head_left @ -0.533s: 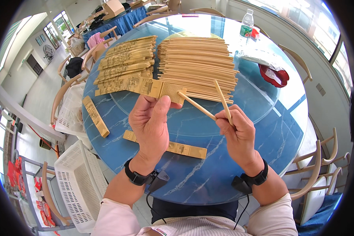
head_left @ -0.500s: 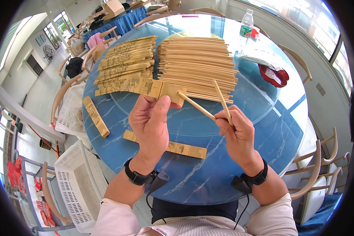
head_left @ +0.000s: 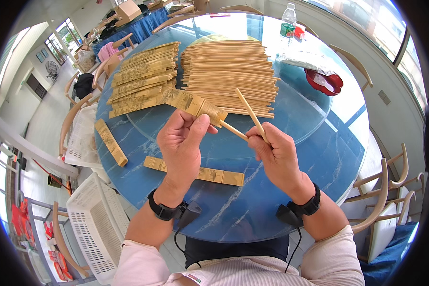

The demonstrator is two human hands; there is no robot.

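- While its right end meets the tip of the lower stick (head_left: 234,129), the held paper strip (head_left: 188,102) lies across the near left corner of the stick pile (head_left: 229,76); whether it wraps the tip or only touches it, I cannot tell.
- On the near side of the stick pile, the left hand (head_left: 183,143) has thumb and fingers pinched on that strip.
- Also on the pile's near side, further right, the right hand (head_left: 279,150) has its fingers closed round the lower stick and the upper stick (head_left: 248,108), which slants up across the pile's near edge.
- The step in hand looks to be joining strip end and stick tip. The next move seems to call for a firm left pinch, a steady lower stick and the upper stick held clear, lest the strip crease.
- Left of the stick pile lies a strip pile (head_left: 145,76); nearer the person than both sits a loose strip (head_left: 221,176), partly hidden by the left arm.
- Beyond the stick pile's right side stand a bottle (head_left: 288,24) and a red bowl (head_left: 324,83).
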